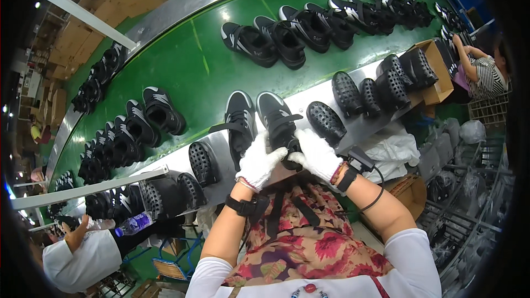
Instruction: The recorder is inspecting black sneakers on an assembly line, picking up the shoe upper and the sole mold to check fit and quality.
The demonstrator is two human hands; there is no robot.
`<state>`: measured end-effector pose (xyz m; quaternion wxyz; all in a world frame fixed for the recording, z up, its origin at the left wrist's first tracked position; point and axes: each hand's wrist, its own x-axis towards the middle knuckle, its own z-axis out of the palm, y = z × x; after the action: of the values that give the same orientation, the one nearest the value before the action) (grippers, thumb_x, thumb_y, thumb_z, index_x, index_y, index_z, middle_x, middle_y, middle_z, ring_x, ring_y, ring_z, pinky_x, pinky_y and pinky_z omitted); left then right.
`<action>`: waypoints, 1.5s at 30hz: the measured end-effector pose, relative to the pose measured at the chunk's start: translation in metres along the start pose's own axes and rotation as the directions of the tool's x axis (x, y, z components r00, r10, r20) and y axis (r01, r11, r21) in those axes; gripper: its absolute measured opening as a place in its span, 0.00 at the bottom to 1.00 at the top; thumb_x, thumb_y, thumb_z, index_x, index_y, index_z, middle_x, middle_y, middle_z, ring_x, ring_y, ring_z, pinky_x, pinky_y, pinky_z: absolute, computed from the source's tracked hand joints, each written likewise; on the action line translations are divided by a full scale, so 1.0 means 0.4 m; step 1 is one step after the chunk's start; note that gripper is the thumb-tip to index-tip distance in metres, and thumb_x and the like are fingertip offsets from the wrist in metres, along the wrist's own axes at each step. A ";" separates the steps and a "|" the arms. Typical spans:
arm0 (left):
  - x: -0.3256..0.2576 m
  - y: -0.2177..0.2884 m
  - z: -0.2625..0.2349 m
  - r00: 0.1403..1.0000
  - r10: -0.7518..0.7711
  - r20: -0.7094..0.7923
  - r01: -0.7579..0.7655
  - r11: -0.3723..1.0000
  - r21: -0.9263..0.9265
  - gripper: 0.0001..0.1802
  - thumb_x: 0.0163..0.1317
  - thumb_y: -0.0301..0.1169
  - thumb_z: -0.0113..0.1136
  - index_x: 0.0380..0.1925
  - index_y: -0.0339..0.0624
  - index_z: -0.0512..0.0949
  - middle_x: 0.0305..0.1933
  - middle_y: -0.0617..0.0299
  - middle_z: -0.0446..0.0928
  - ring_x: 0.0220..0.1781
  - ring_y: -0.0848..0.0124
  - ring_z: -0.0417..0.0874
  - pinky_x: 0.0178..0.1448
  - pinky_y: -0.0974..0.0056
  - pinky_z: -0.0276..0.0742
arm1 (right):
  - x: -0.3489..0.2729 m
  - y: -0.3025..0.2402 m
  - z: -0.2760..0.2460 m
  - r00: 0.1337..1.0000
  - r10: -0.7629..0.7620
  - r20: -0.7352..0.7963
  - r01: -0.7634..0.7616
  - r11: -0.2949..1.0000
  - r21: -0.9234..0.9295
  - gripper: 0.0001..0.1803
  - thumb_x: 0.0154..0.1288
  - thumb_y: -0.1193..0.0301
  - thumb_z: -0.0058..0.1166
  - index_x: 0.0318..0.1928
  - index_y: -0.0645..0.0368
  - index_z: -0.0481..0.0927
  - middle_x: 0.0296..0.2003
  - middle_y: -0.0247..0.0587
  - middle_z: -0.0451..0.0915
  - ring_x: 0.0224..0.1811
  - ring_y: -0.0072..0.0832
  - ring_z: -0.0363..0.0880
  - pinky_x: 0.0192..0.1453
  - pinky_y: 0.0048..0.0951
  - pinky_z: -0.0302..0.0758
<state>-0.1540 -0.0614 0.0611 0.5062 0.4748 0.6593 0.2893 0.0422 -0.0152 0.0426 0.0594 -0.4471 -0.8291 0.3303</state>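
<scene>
A pair of black sneakers with grey toes stands toes-away in front of me, at the edge of the green conveyor belt. Both my hands wear white gloves and grip the heel collar of the right-hand sneaker (pixel 276 111). My left hand (pixel 259 161) closes on its left side, thumb over the opening. On the other side my right hand (pixel 317 156) is closed, its thumb near the left one. What lies inside the heel is partly hidden by the gloves. The left-hand sneaker (pixel 238 118) stands beside, its strap sticking out sideways.
Black perforated shoe forms stand on the metal ledge, one (pixel 326 121) right and one (pixel 202 164) left. More sneakers (pixel 248 44) line the green belt (pixel 204 83). A cardboard box (pixel 436 72) holds forms at right. Co-workers sit at both sides; a purple-labelled bottle (pixel 133 224) is at left.
</scene>
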 end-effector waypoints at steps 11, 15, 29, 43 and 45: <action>0.019 -0.001 0.022 0.995 -0.074 -0.065 0.083 0.985 0.153 0.44 0.54 0.41 0.68 0.70 0.36 0.64 0.58 0.40 0.78 0.59 0.48 0.80 0.65 0.53 0.74 | 0.023 0.067 0.021 0.995 -0.098 -0.036 0.098 0.995 -0.010 0.28 0.65 0.62 0.58 0.58 0.68 0.70 0.46 0.61 0.77 0.44 0.53 0.80 0.49 0.47 0.78; 0.050 -0.054 0.060 0.977 -0.013 -0.212 0.076 0.953 0.292 0.39 0.53 0.38 0.63 0.67 0.40 0.68 0.56 0.42 0.80 0.59 0.49 0.81 0.64 0.54 0.75 | 0.011 0.053 0.048 0.996 -0.065 -0.060 0.055 0.988 -0.146 0.28 0.64 0.60 0.60 0.56 0.67 0.71 0.47 0.62 0.76 0.50 0.57 0.78 0.54 0.48 0.77; 0.169 -0.036 0.017 0.952 0.263 -0.158 -0.222 0.946 0.238 0.15 0.64 0.32 0.57 0.48 0.38 0.81 0.45 0.54 0.82 0.49 0.60 0.83 0.56 0.61 0.76 | 0.151 0.073 0.004 0.983 0.098 -0.157 -0.041 0.942 0.334 0.15 0.67 0.67 0.51 0.48 0.62 0.80 0.43 0.55 0.81 0.49 0.49 0.80 0.55 0.40 0.75; 0.242 -0.030 -0.013 0.911 0.412 -0.015 -0.305 0.699 0.647 0.08 0.61 0.31 0.56 0.32 0.48 0.85 0.38 0.52 0.82 0.46 0.53 0.83 0.50 0.53 0.78 | 0.222 0.117 0.006 0.906 0.279 0.318 -0.406 0.364 0.838 0.10 0.65 0.73 0.51 0.44 0.59 0.81 0.36 0.33 0.79 0.38 0.24 0.74 0.43 0.27 0.73; 0.243 -0.024 -0.011 0.913 0.409 -0.015 -0.297 0.688 0.662 0.08 0.61 0.30 0.56 0.32 0.47 0.84 0.38 0.53 0.82 0.46 0.53 0.82 0.51 0.53 0.78 | 0.225 0.109 0.011 0.892 0.308 0.330 -0.421 0.303 0.855 0.10 0.65 0.72 0.51 0.44 0.59 0.81 0.36 0.33 0.79 0.38 0.23 0.75 0.43 0.27 0.73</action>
<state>-0.1650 0.0246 0.0161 0.1904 0.7127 0.6524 0.1735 0.0178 0.0694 -0.0048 0.1742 -0.4981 -0.3896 0.7549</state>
